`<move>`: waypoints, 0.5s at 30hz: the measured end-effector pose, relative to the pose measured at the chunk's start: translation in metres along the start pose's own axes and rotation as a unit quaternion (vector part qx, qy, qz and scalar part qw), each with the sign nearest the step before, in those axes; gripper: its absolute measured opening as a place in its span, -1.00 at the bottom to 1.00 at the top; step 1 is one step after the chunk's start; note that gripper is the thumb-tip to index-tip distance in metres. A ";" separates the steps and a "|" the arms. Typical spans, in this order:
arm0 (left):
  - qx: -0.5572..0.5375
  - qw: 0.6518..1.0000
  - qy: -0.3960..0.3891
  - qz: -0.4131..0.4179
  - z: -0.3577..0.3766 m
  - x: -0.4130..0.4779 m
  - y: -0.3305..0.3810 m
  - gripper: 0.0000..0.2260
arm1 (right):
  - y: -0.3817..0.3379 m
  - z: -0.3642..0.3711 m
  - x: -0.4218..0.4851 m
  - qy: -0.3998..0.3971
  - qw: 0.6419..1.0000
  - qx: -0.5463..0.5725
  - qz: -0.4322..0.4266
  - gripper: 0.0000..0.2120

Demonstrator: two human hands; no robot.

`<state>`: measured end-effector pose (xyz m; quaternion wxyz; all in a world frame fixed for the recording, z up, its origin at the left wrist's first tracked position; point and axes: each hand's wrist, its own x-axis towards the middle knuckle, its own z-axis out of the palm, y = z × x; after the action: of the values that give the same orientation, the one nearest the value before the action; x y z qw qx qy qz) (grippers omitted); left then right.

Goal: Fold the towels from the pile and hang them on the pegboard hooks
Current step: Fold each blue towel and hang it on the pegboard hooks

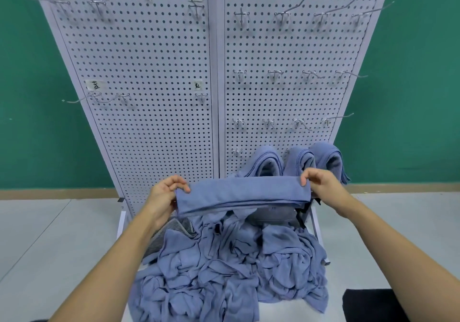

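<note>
The left hand (166, 194) and the right hand (321, 185) each pinch 1 short end of a folded blue-grey cloth towel (242, 194). The grip is clamped on both ends, and the towel spans the gap between them as a flat, layered band held in the air.

Directly below the grip lies a heap of crumpled blue-grey towels (231, 272) on a white worktop (293, 310). Whether the band's lower edge brushes the heap cannot be told. Just beyond the grip, toward the right-hand end, 3 hung blue-grey towels (301, 160) drape side by side along the lowest row of a white perforated metal pegboard (159, 73). Beyond the middle of the grip, beside those 3, a bare wire hook (236, 151) stands free and looks like the nearest place for this towel.

The fold is probably the weak point. The layers are held only at the ends, and the lower edges already show as separate lines. If either pinch slackens on the way up, the layers could slide and the band could open into the heap below. A thin wire hook gives little support, so a towel draped off-centre would likely be dragged off by its heavier side. The hook's tip could also snag the cloth, and crowding the nearest hung towel could dislodge it.
</note>
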<state>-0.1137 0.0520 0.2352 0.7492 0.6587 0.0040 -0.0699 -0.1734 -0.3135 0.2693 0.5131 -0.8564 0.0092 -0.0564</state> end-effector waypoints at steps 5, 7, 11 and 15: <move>-0.005 1.000 -0.004 -0.008 -0.002 0.007 -0.008 -0.77 | 0.004 0.010 0.008 -0.010 0.998 0.043 0.051 -0.78; 0.054 0.999 0.004 -0.006 0.001 0.012 -0.015 -0.80 | 0.006 0.017 0.011 -0.033 0.994 0.062 0.085 -0.81; 0.169 0.984 0.011 -0.060 -0.004 0.027 -0.034 -0.66 | 0.010 0.031 0.025 -0.048 0.992 -0.061 0.101 -0.71; 0.126 0.974 0.020 -0.188 -0.009 0.035 -0.034 -0.56 | 0.008 0.033 0.043 -0.050 0.989 -0.017 0.140 -0.69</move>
<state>-0.0822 0.0532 0.1974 0.6337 0.7362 0.1336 -0.1965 -0.1268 -0.2917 0.2510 0.5015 -0.8568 0.1041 0.0590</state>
